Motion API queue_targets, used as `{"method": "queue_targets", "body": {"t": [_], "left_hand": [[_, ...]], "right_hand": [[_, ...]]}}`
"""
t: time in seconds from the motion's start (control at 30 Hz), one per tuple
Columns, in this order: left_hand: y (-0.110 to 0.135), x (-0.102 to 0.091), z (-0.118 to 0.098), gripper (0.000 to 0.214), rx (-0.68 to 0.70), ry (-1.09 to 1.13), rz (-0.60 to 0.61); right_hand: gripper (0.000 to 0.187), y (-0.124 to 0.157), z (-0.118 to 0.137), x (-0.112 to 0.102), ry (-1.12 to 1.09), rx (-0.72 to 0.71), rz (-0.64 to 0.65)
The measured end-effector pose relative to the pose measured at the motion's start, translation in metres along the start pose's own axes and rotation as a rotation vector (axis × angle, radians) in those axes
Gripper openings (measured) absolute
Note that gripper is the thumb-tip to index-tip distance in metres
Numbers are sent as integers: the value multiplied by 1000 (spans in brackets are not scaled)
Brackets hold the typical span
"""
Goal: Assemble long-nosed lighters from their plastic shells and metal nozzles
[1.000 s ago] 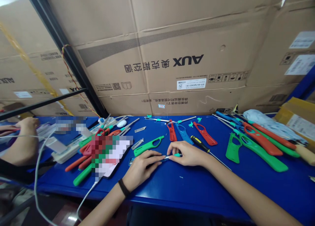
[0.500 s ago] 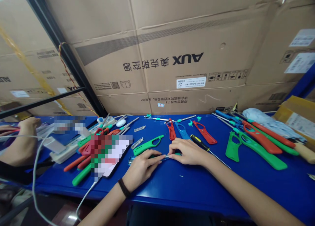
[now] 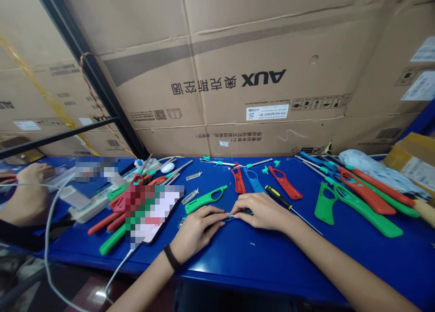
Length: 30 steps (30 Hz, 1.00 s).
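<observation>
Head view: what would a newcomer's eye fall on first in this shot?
The large AUX cardboard carton dominates the background, its print upside down. Below it, a long green plastic handle and a red plastic handle stand out at the right of the blue workbench. At the centre, the left hand and right hand meet on a slim teal-tipped piece.

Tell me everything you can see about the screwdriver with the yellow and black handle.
The screwdriver has a yellow and black handle, apparently plastic, and a long, thin metal shaft. It lies flat on the blue workbench, with the handle toward the far side and the shaft angling toward the near right. It sits just beyond the person's right hand and forearm. Neither clearly touches it.
</observation>
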State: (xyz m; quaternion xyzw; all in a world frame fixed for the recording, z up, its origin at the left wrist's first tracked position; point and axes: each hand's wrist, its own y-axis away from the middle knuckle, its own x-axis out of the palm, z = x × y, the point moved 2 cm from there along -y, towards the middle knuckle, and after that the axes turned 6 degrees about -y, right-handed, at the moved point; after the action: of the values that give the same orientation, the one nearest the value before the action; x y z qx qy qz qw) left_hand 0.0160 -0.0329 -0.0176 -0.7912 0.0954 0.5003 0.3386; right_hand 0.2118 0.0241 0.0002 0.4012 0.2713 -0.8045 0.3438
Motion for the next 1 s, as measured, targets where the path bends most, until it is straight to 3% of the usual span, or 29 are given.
{"method": "queue_targets", "body": {"t": [0.23,0.6,1.0], "left_hand": [[-1,-3,-1,22,-71,64,24],[0,-2,-2,20,-77,46,25],[-2,-3,-4,20,-66,48,22]], "right_hand": [[17,-1,6,1,0,-3,12],[16,-1,9,-2,205,0,54],[17,1,12,0,209,-19,48]]}}
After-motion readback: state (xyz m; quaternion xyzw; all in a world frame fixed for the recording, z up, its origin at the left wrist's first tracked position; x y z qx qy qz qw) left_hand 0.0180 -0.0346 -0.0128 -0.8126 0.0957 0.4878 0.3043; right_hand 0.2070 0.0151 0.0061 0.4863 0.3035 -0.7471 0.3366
